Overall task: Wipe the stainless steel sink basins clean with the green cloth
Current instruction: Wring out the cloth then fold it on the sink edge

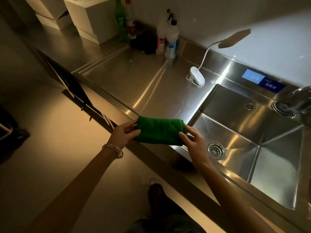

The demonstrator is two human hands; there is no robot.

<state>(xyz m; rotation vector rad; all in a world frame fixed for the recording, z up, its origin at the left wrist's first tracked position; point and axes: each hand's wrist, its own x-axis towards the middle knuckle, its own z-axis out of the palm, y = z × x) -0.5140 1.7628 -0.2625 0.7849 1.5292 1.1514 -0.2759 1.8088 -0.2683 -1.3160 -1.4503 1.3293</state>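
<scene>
- Green cloth [159, 132]: folded into a thick oblong, held at the counter's front edge, just left of the sink basin's near-left corner; sits a little below the centre of the view.
- Left hand [125, 134]: at the cloth's 9 o'clock end, thumb on top and fingers curled beneath, pinching that end. Thin metal bangles [113, 150] circle the wrist.
- Right hand [193, 140]: at the cloth's 3 o'clock end, thumb and fingertips closed lightly on the folded edge; remaining fingers spread and relaxed.
- Sink basin [277, 174]: stainless steel, rectangular, at 3 to 4 o'clock of the cloth. Round strainer drain [216, 150] in the floor near the right hand; small overflow grille [249, 106] on the far wall.
- Faucet [296, 101]: chrome, at the far right edge of the view, base on the rim behind the basin.
- Blue panel [263, 80]: lit display and label on the back ledge, at 1 o'clock of the cloth.
- Clip lamp [197, 78]: white clamp base standing on the counter at 12 to 1 o'clock, gooseneck rising to a flat head above.
- Spray bottles [166, 39]: two white, standing together at the back of the counter, at 12 o'clock.
- Green bottle [120, 21]: upright, further left along the back wall, beside a clear bottle with a red cap.
- White boxes [87, 19]: at 11 o'clock, on the counter's far end.
</scene>
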